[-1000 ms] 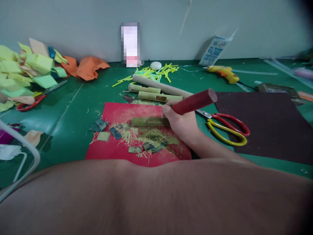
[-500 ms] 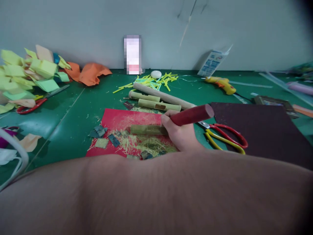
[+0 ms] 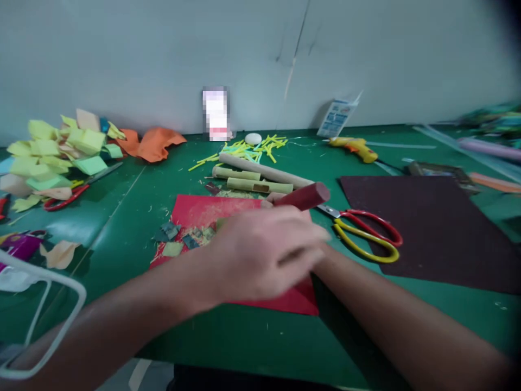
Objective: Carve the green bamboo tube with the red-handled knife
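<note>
My left hand [image 3: 260, 255], blurred by motion, crosses in front of my right hand at its wrist. Its fingers look loosely bent and apart, with nothing visible in them. Mostly hidden behind it, my right hand [image 3: 272, 200] grips a tool by its thick red round handle [image 3: 303, 196]; the working end is out of sight. Under the hands lies a red sheet [image 3: 203, 203] with green chips [image 3: 173, 249] and shavings. A bamboo piece [image 3: 221, 222] on the sheet is nearly covered by my left hand.
Behind the sheet lie two notched bamboo pieces [image 3: 244, 184] and a long pale stick [image 3: 264, 169]. Red-and-yellow-handled scissors [image 3: 366, 233] rest by a dark sheet [image 3: 427, 228]. A yellow glue gun [image 3: 358, 149], yellow-green strips [image 3: 240, 149] and folded papers [image 3: 52, 146] are farther back.
My left arm, which filled the lower view close to the camera, has come down, and its hand now covers most of my right hand. My right hand keeps the red handle. The view has shifted.
</note>
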A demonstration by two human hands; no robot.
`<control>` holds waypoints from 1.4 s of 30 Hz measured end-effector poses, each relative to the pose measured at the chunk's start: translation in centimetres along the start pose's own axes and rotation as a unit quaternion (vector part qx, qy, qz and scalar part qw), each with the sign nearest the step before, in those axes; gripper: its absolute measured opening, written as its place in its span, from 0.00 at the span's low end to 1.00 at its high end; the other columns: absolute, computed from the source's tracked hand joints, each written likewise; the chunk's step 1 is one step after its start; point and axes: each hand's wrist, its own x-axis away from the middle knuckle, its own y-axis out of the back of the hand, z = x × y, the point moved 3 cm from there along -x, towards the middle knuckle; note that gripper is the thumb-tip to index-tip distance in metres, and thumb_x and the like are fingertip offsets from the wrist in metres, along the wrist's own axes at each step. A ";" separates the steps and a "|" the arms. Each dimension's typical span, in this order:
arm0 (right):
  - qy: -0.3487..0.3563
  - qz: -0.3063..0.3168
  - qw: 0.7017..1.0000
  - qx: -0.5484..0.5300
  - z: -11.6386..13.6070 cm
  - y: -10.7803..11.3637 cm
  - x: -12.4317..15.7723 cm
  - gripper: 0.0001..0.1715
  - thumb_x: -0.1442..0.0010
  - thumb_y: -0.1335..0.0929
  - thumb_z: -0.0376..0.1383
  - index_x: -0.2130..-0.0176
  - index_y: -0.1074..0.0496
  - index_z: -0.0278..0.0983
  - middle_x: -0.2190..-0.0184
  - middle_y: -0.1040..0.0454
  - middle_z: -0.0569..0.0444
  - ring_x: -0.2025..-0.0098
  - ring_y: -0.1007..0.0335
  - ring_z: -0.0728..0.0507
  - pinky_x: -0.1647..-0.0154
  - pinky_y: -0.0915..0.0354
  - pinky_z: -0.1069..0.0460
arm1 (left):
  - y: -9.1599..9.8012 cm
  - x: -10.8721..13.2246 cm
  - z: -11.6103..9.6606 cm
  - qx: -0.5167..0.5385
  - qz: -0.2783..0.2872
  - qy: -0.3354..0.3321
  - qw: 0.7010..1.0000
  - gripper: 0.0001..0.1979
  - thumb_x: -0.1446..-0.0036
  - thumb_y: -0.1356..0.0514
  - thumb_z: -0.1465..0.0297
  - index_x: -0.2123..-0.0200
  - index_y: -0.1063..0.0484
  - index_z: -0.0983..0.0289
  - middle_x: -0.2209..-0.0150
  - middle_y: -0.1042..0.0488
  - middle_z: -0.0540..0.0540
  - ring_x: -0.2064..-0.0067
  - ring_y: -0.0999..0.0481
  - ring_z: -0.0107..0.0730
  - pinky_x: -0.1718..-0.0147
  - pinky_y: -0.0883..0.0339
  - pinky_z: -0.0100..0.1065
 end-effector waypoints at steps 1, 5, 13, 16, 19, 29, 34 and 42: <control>0.005 0.001 1.000 -0.001 -0.1 0.0 -0.1 0.10 0.52 0.33 0.35 0.79 0.39 0.40 0.79 0.36 0.58 0.73 0.40 0.47 0.71 0.40 0.50 | -0.1 -0.2 1.3 -0.001 -0.029 0.006 1.000 0.07 0.35 0.41 0.70 0.60 0.22 0.59 0.64 0.22 0.52 0.64 0.24 0.30 0.63 0.29 0.33; 0.007 -0.017 1.000 0.012 -0.1 -0.1 -0.1 0.13 0.48 0.33 0.36 0.81 0.38 0.39 0.81 0.40 0.59 0.75 0.45 0.48 0.73 0.45 0.51 | -0.6 0.2 6.5 -0.033 -0.057 0.116 0.991 0.09 0.39 0.36 0.64 0.66 0.22 0.64 0.71 0.26 0.52 0.70 0.28 0.29 0.71 0.35 0.33; 0.019 -0.030 0.999 0.042 0.2 0.0 0.0 0.16 0.45 0.34 0.36 0.81 0.40 0.39 0.81 0.42 0.60 0.75 0.47 0.50 0.73 0.48 0.51 | -1.7 1.5 8.2 -0.127 0.102 0.141 0.977 0.11 0.43 0.35 0.61 0.68 0.23 0.64 0.66 0.24 0.58 0.60 0.25 0.44 0.64 0.32 0.41; 0.002 -0.030 0.998 0.051 0.1 0.1 0.0 0.14 0.46 0.34 0.36 0.80 0.39 0.39 0.80 0.40 0.60 0.74 0.45 0.50 0.71 0.46 0.51 | -2.7 1.9 8.6 -0.089 0.119 0.139 0.979 0.08 0.45 0.33 0.64 0.66 0.24 0.63 0.64 0.23 0.57 0.58 0.24 0.44 0.61 0.30 0.42; -0.021 -0.029 0.997 0.064 0.3 0.2 0.1 0.12 0.47 0.34 0.37 0.80 0.38 0.39 0.80 0.39 0.60 0.74 0.44 0.49 0.71 0.46 0.51 | -3.3 2.0 8.9 -0.067 0.114 0.142 0.981 0.09 0.48 0.32 0.65 0.68 0.27 0.62 0.65 0.24 0.56 0.60 0.24 0.42 0.63 0.30 0.41; -0.037 -0.018 0.997 0.063 0.9 0.9 0.5 0.14 0.47 0.34 0.38 0.81 0.38 0.39 0.81 0.41 0.61 0.75 0.47 0.50 0.74 0.48 0.51 | -3.8 1.6 8.2 -0.110 0.125 0.108 0.980 0.11 0.47 0.32 0.66 0.66 0.31 0.63 0.63 0.26 0.58 0.59 0.26 0.45 0.64 0.33 0.42; -0.026 -0.019 0.998 0.059 0.6 0.8 0.5 0.13 0.48 0.33 0.38 0.80 0.37 0.39 0.81 0.40 0.61 0.76 0.47 0.51 0.73 0.47 0.52 | -3.9 1.7 8.4 -0.117 0.128 0.105 0.979 0.13 0.47 0.32 0.66 0.64 0.31 0.64 0.61 0.26 0.58 0.57 0.26 0.46 0.63 0.33 0.42; -0.020 -0.002 0.996 0.083 0.5 0.8 0.3 0.11 0.47 0.32 0.38 0.78 0.34 0.38 0.80 0.36 0.60 0.74 0.43 0.50 0.71 0.45 0.52 | -3.5 1.7 8.1 -0.096 0.137 0.111 0.980 0.10 0.45 0.34 0.65 0.64 0.29 0.64 0.61 0.23 0.59 0.56 0.24 0.48 0.61 0.30 0.44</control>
